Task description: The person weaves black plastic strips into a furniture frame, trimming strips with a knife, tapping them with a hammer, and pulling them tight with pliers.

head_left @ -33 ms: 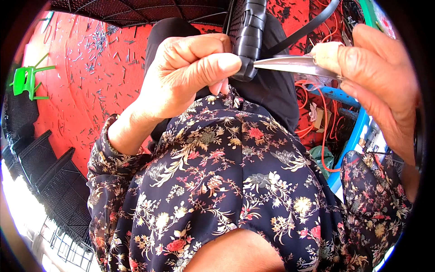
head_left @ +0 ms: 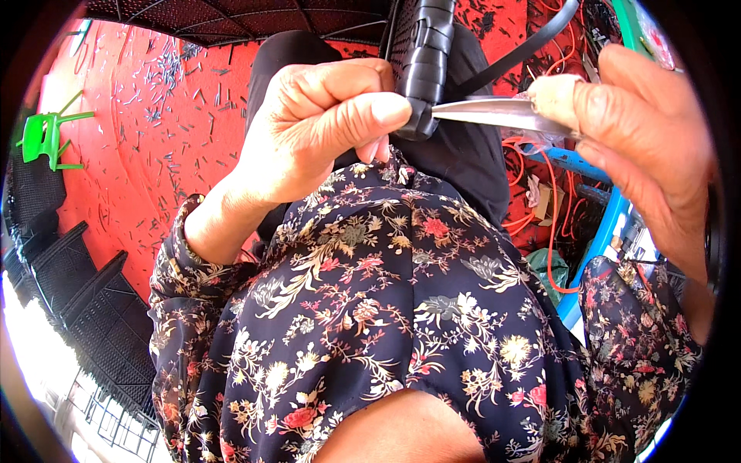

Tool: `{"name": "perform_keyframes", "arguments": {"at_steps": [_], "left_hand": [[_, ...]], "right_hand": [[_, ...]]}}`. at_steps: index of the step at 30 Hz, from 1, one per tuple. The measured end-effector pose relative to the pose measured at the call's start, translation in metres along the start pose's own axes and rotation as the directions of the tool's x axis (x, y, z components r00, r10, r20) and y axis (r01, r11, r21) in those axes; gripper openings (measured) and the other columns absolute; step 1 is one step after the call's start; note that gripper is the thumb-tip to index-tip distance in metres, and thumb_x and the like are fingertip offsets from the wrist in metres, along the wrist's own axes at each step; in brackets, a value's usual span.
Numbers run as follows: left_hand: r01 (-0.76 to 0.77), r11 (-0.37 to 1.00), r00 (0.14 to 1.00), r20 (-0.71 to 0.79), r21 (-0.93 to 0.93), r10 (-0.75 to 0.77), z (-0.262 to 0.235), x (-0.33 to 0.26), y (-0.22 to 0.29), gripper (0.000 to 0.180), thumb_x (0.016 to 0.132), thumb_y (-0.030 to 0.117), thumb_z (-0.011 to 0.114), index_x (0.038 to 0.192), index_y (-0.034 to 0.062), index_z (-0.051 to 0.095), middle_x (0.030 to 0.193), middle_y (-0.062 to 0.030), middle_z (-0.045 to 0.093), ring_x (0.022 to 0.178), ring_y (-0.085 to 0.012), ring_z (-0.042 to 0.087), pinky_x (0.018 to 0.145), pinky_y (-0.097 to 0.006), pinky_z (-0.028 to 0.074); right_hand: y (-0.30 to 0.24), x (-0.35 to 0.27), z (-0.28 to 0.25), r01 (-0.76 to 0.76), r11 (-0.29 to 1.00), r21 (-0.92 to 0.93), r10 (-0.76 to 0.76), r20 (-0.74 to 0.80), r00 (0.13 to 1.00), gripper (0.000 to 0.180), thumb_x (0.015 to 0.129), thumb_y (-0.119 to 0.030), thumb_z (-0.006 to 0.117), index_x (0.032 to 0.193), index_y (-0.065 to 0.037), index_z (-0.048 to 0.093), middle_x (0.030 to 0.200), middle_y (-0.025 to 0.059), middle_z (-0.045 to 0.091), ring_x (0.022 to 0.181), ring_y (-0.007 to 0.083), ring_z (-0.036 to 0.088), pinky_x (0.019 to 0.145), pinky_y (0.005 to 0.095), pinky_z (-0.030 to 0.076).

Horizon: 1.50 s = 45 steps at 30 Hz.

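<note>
A black wrapped bar (head_left: 428, 58), bound in flat plastic strip, rises between my knees. My left hand (head_left: 316, 127) is closed on its near end, the thumb pressed along the side and the fingers mostly hidden behind. In my right hand (head_left: 641, 116) are pointed silver scissors (head_left: 502, 114), held between thumb and fingers, the handles hidden in the palm. Their tip touches the bar's end, just right of my left thumb. A bandage (head_left: 554, 99) wraps one right finger. From the bar a loose black strip (head_left: 517, 50) runs up to the right.
Dark woven panels (head_left: 255, 15) stand at the top, with more woven pieces (head_left: 93, 309) down the left. Black strip scraps litter the red floor (head_left: 154, 139). A green stool (head_left: 48, 140) is at left. Orange cord (head_left: 552, 224) and a blue rim (head_left: 598, 239) lie at right.
The scissors and my right hand have shifted very slightly, the tip staying at the bar's end. My left hand holds its place.
</note>
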State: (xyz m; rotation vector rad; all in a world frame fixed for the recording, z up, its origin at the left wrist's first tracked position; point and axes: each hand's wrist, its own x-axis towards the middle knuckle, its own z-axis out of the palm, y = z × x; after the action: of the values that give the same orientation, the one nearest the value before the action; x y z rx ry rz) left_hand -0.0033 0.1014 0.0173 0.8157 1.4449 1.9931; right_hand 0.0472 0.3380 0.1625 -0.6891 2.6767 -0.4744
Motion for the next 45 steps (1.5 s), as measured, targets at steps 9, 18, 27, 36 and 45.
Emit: {"name": "perform_keyframes", "arguments": {"at_steps": [9, 18, 27, 36, 45], "left_hand": [[0.070, 0.997, 0.998, 0.005, 0.030, -0.070, -0.004, 0.001, 0.006, 0.040, 0.094, 0.021, 0.054, 0.061, 0.0024, 0.043, 0.073, -0.0116, 0.051, 0.060, -0.0139, 0.051, 0.058, -0.027, 0.045], [-0.011, 0.995, 0.999, -0.042, -0.096, 0.007, 0.008, 0.000, 0.004, 0.040, 0.092, 0.022, 0.055, 0.060, 0.0023, 0.043, 0.073, -0.0131, 0.050, 0.060, -0.0164, 0.048, 0.058, -0.030, 0.047], [0.051, 0.998, 0.985, -0.161, -0.022, -0.054, 0.008, -0.016, 0.016, 0.024, 0.090, 0.012, 0.060, 0.071, -0.0010, 0.056, 0.069, -0.0045, 0.053, 0.063, -0.0107, 0.054, 0.062, -0.025, 0.047], [0.110, 0.590, 0.986, -0.160, 0.800, 0.034, 0.019, -0.015, 0.059, 0.016, 0.075, -0.010, 0.058, 0.090, -0.0045, 0.056, 0.089, -0.0073, 0.054, 0.079, -0.0105, 0.052, 0.068, -0.021, 0.040], [0.576, 0.606, 0.807, -0.498, 0.549, -0.316, 0.034, 0.004, 0.093, 0.015, 0.089, 0.012, 0.052, 0.082, 0.0002, 0.058, 0.069, -0.0053, 0.056, 0.064, -0.0135, 0.056, 0.057, -0.025, 0.046]], "right_hand": [[0.041, -0.001, 0.055, 0.281, 0.953, 0.117, -0.236, -0.299, 0.925, 0.035, 0.075, 0.008, 0.064, 0.111, 0.004, 0.062, 0.077, 0.0100, 0.056, 0.063, 0.0174, 0.051, 0.057, 0.0267, 0.043], [0.057, -0.009, 0.069, 0.336, 0.887, 0.315, -0.222, -0.348, 0.911, 0.032, 0.082, -0.006, 0.065, 0.112, 0.005, 0.061, 0.090, 0.0131, 0.065, 0.068, 0.0189, 0.056, 0.061, 0.0250, 0.045], [0.049, 0.001, 0.091, 0.421, 0.892, 0.167, -0.303, -0.471, 0.829, 0.038, 0.075, 0.005, 0.067, 0.112, 0.003, 0.061, 0.097, 0.0168, 0.066, 0.066, 0.0208, 0.056, 0.059, 0.0254, 0.047], [0.031, 0.006, 0.069, 0.276, 0.948, 0.161, -0.205, -0.355, 0.912, 0.032, 0.077, 0.004, 0.066, 0.109, 0.004, 0.063, 0.086, 0.0112, 0.062, 0.068, 0.0167, 0.056, 0.061, 0.0233, 0.048], [0.026, 0.005, 0.066, 0.103, 0.871, 0.481, 0.014, -0.234, 0.972, 0.030, 0.084, -0.002, 0.063, 0.113, 0.004, 0.061, 0.075, 0.0059, 0.046, 0.065, 0.0122, 0.052, 0.055, 0.0233, 0.045]]}}
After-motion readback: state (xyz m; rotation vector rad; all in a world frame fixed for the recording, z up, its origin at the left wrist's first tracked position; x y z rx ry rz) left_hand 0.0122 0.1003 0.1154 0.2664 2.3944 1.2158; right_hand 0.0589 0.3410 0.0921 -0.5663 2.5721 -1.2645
